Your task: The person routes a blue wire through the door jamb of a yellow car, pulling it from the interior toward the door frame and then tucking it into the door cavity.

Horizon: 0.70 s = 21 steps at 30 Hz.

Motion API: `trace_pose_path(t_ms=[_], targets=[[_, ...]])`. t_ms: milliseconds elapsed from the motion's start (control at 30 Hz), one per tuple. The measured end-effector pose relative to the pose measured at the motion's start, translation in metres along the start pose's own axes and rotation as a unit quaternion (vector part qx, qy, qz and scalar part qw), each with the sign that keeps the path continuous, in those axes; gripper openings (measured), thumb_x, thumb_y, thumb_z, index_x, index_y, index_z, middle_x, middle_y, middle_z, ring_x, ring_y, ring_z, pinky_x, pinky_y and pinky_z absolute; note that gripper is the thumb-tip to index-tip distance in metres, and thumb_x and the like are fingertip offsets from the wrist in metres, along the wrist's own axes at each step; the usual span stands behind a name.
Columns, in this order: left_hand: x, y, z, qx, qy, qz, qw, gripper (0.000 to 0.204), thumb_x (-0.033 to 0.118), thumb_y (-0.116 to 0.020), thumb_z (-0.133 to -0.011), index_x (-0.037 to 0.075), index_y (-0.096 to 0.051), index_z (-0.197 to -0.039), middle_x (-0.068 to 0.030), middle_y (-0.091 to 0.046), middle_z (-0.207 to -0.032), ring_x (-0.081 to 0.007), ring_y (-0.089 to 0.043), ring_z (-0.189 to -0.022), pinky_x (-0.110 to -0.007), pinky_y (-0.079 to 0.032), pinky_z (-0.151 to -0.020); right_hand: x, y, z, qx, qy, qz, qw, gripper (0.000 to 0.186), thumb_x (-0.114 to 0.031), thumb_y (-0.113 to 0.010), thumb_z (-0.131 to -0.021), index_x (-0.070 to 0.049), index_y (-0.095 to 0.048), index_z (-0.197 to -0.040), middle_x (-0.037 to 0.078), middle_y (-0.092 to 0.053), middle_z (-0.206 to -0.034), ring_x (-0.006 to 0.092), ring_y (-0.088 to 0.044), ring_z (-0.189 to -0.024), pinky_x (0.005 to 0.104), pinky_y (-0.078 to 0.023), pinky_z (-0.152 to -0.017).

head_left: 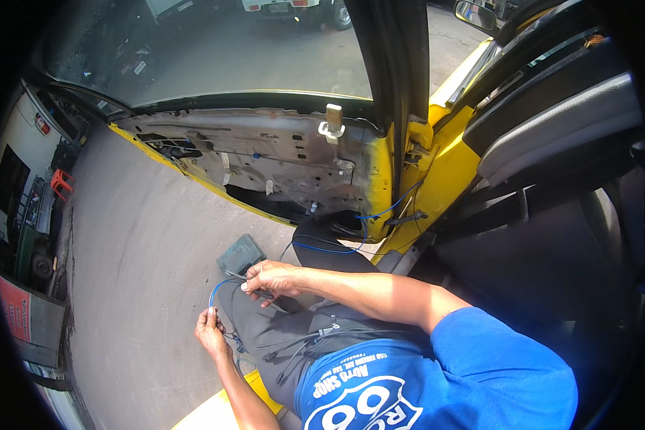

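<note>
My left hand [211, 332] is closed, pinching a blue wire [216, 289] between thumb and fingers. From there the wire curves up toward my right hand [272, 278], which is closed around a dark, slim tool [233, 274]; its exact kind is partly hidden by my fingers. Black cables [294, 351] lie across my lap. More blue wire [390, 209] and a thin black wire hang at the lower hinge side of the yellow car door [279, 158]. The door stands open with its trim off, showing bare metal and dark openings.
A teal case [241, 254] sits on the concrete ground just beyond my hands. To the right are the yellow door sill and a car seat [559, 132]. A yellow object [261, 390] lies by my left forearm. A red plastic chair [61, 184] stands far left.
</note>
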State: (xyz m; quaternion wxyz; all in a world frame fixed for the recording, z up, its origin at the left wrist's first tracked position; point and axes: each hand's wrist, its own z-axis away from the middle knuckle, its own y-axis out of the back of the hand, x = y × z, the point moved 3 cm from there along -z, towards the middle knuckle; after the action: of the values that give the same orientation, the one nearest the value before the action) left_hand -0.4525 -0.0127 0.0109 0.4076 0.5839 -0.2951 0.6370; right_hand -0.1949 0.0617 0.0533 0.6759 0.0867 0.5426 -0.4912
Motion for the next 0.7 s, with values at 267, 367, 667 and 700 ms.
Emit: trace_pose_path(t_ms=[267, 367, 667, 700], targets=[[0.026, -0.017, 0.008, -0.061, -0.005, -0.043, 0.997, 0.019, 0.016, -0.063, -0.103, 0.002, -0.075, -0.107, 0.0046, -0.056, -0.075, -0.0048, -0.046, -0.061, -0.023, -0.038, -0.055, 0.04, -0.025, -0.007, 0.019, 0.012, 0.129, 0.991, 0.036, -0.036, -0.073, -0.099, -0.007, -0.063, -0.079, 0.0, -0.06, -0.075, 0.0109, -0.056, -0.072, 0.0305, -0.05, -0.067], [0.03, -0.021, 0.013, -0.081, 0.024, -0.017, 0.996, 0.022, 0.014, -0.058, -0.105, 0.001, -0.074, -0.113, 0.0037, -0.059, -0.08, -0.005, -0.051, -0.066, -0.023, -0.043, -0.059, 0.035, -0.029, -0.005, 0.02, 0.056, 0.169, 0.984, 0.03, -0.033, -0.066, -0.103, -0.005, -0.063, -0.094, 0.001, -0.06, -0.089, 0.0108, -0.055, -0.084, 0.032, -0.052, -0.077], [0.042, -0.021, 0.016, -0.099, 0.028, 0.031, 0.994, 0.019, 0.006, -0.063, -0.103, -0.005, -0.069, -0.117, -0.0115, -0.074, -0.099, -0.0146, -0.071, -0.083, -0.029, -0.06, -0.081, 0.028, -0.042, 0.003, 0.002, 0.046, 0.317, 0.947, 0.041, 0.001, -0.049, -0.087, -0.002, -0.06, -0.127, 0.023, -0.065, -0.121, 0.0311, -0.062, -0.114, 0.0393, -0.046, -0.1], [0.042, -0.02, 0.016, -0.097, 0.033, 0.043, 0.994, 0.018, 0.006, -0.063, -0.103, -0.005, -0.068, -0.116, -0.0117, -0.074, -0.099, -0.0148, -0.071, -0.083, -0.029, -0.06, -0.081, 0.028, -0.043, 0.002, -0.005, 0.054, 0.317, 0.947, 0.042, 0.001, -0.049, -0.087, -0.002, -0.06, -0.128, 0.023, -0.065, -0.121, 0.0313, -0.062, -0.114, 0.039, -0.046, -0.1]])
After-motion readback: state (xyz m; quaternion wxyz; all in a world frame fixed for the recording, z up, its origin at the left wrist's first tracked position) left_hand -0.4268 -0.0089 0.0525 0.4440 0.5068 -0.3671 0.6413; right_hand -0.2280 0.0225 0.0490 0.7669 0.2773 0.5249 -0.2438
